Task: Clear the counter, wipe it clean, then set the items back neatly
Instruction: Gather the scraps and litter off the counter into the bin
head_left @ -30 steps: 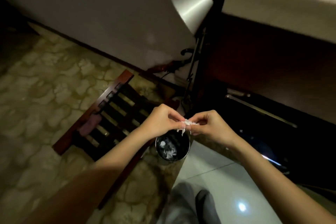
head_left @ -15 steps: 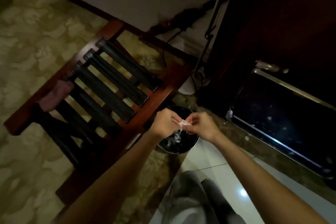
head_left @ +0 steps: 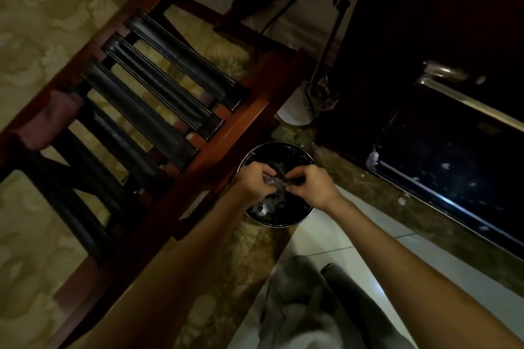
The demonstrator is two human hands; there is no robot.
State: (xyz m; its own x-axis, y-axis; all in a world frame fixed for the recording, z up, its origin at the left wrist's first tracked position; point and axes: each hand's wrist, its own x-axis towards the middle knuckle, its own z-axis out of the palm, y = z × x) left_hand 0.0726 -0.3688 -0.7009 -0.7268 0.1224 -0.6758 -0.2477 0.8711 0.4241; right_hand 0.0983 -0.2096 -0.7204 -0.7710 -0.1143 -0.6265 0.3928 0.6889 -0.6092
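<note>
We held both hands over the round dark bin, which stood on the floor between the wooden rack and the dark cabinet; our left hand had its fingers curled inward, pinching one end of a small crumpled scrap of tissue; our right hand was curled likewise, pinching the other end; the two hands sat close together, knuckles nearly touching, with the scrap stretched between them just above the bin's mouth. The scrap looked greyish in the dim light, and we could not tell its exact material; inside the bin lay pale crumpled bits against a dark liner.

To the left, the rack showed red-brown rails and several black straps running across; a pinkish cloth hung over its far-left rail; the rack stood on a patterned beige carpet. Beyond the bin, the white round base of a lamp rested on the floor, with a thin pole and cords rising from it. To the right, a glossy black surface with a metal edge carried small white flecks; pale floor tiles lay beneath our right forearm; our grey trouser legs showed at the bottom.
</note>
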